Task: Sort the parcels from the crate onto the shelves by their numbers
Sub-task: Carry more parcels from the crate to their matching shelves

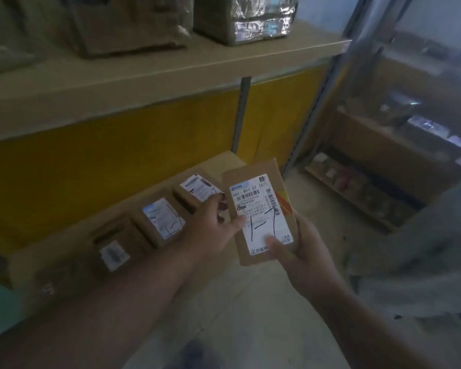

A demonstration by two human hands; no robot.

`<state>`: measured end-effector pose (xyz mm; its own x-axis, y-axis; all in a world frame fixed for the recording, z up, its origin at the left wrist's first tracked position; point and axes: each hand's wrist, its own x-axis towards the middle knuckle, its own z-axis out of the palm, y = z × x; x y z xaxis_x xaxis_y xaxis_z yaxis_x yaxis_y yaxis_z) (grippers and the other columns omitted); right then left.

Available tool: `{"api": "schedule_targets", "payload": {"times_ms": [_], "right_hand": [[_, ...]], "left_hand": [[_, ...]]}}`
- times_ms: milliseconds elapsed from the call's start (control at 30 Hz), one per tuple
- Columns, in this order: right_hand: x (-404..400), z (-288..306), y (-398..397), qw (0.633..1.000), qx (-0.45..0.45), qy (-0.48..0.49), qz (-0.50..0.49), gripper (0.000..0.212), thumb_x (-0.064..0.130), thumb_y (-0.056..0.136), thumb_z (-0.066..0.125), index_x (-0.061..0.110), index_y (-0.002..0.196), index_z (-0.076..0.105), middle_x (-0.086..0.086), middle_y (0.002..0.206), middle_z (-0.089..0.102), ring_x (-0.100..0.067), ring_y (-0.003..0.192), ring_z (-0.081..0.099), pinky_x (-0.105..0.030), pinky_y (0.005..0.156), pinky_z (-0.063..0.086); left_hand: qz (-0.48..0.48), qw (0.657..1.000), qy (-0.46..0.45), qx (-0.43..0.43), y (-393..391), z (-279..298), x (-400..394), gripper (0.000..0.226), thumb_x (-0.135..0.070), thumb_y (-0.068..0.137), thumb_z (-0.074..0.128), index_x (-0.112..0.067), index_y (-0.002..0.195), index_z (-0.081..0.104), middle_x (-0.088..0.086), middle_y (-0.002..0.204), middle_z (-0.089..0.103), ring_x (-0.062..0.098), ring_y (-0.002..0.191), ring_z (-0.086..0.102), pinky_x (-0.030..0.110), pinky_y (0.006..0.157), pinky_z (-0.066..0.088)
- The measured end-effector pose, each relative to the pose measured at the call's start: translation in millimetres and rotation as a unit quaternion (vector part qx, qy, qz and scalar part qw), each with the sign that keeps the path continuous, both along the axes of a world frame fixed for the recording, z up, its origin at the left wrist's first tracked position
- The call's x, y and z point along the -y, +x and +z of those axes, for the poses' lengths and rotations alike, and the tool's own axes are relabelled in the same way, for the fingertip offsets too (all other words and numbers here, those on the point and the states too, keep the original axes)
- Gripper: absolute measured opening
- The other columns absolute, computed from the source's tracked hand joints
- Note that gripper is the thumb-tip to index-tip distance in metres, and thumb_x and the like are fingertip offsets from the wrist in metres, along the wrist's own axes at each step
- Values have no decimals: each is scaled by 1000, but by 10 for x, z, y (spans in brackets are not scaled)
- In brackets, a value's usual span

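Note:
A flat cardboard parcel (261, 209) with a white label and "17" handwritten on it is held up in the middle of the view. My right hand (301, 254) grips its lower right corner, thumb on the label. My left hand (210, 225) has its fingers spread, and its thumb touches the parcel's left edge. Behind my left hand, three small labelled parcels (163, 219) stand in a row on the low shelf (64, 251).
An upper shelf board (144, 75) carries cardboard boxes (123, 22) and a foil-wrapped parcel (261, 20). A yellow panel (91, 161) backs the lower shelf. Metal uprights (322, 97) and another rack with goods (383, 161) stand at the right. Bare floor lies below.

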<state>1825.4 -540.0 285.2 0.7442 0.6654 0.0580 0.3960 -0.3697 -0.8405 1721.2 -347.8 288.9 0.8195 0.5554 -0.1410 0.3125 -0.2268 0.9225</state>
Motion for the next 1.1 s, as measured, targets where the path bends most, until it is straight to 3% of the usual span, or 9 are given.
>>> {"api": "schedule_targets", "payload": {"times_ms": [67, 233, 400, 500, 600, 700, 767, 967, 1100], "right_hand": [[-118, -7, 380, 1000, -4, -7, 12, 65, 63, 84, 68, 36, 140, 50, 9, 128, 65, -20, 116, 63, -50, 88, 57], [-515, -86, 1331, 998, -8, 19, 60, 26, 25, 91, 72, 36, 113, 63, 18, 107, 73, -2, 95, 71, -24, 74, 59], [-1106, -640, 2372, 984, -46, -25, 169, 44, 43, 87, 69, 38, 129, 58, 9, 124, 69, -16, 116, 64, -48, 90, 57], [-1452, -894, 2781, 973, -32, -60, 219, 46, 52, 85, 67, 39, 128, 58, 15, 120, 68, -6, 112, 65, -41, 88, 59], [-1690, -1098, 2976, 962, -60, -69, 257, 32, 37, 89, 70, 34, 120, 62, 17, 109, 72, 6, 98, 67, -23, 78, 60], [-1863, -1299, 3027, 957, -94, -80, 262, 37, 44, 87, 69, 33, 121, 59, 14, 110, 71, 1, 98, 68, -24, 78, 59], [-1920, -1427, 3039, 953, -90, -112, 267, 43, 48, 88, 66, 33, 126, 54, 13, 114, 67, -2, 100, 65, -15, 73, 54], [-1962, -1582, 3002, 960, -45, -183, 209, 47, 51, 94, 54, 28, 133, 47, 4, 124, 57, -13, 100, 63, -25, 66, 52], [-1833, -1386, 2933, 953, 80, -184, 227, 54, 53, 93, 49, 23, 137, 42, 0, 133, 48, -22, 116, 56, -42, 85, 57]], "left_hand": [[14, 1000, 0, -3, 347, -30, -114, 51, -56, 81, 67, -36, 125, 52, -11, 124, 60, 12, 106, 62, 48, 93, 53], [84, 995, 34, -47, 999, -305, -368, 70, -66, 78, 60, -33, 138, 43, -10, 126, 57, 12, 104, 61, 43, 89, 55], [195, 973, 71, -97, 1450, -617, -398, 76, -72, 76, 54, -38, 141, 39, -14, 123, 57, 4, 99, 60, 34, 82, 54], [273, 953, 60, -119, 1687, -726, -275, 69, -61, 83, 61, -34, 143, 40, -12, 133, 56, 6, 105, 61, 36, 88, 54], [327, 931, 59, -154, 1878, -815, -101, 65, -51, 87, 64, -30, 144, 42, -10, 134, 55, 9, 110, 60, 39, 93, 52], [344, 917, 90, -181, 2004, -935, 28, 69, -56, 80, 59, -29, 142, 46, -10, 131, 57, 10, 108, 57, 39, 92, 51], [356, 911, 80, -192, 2052, -1014, 115, 64, -50, 84, 63, -29, 142, 46, -12, 131, 55, 8, 110, 54, 35, 90, 49], [351, 903, 90, -232, 2079, -1212, 264, 61, -52, 87, 61, -31, 142, 44, -9, 135, 55, 12, 116, 56, 40, 92, 50], [360, 897, 94, -237, 2034, -1221, 387, 60, -50, 88, 62, -31, 142, 43, -10, 135, 53, 12, 115, 55, 38, 93, 50]]}}
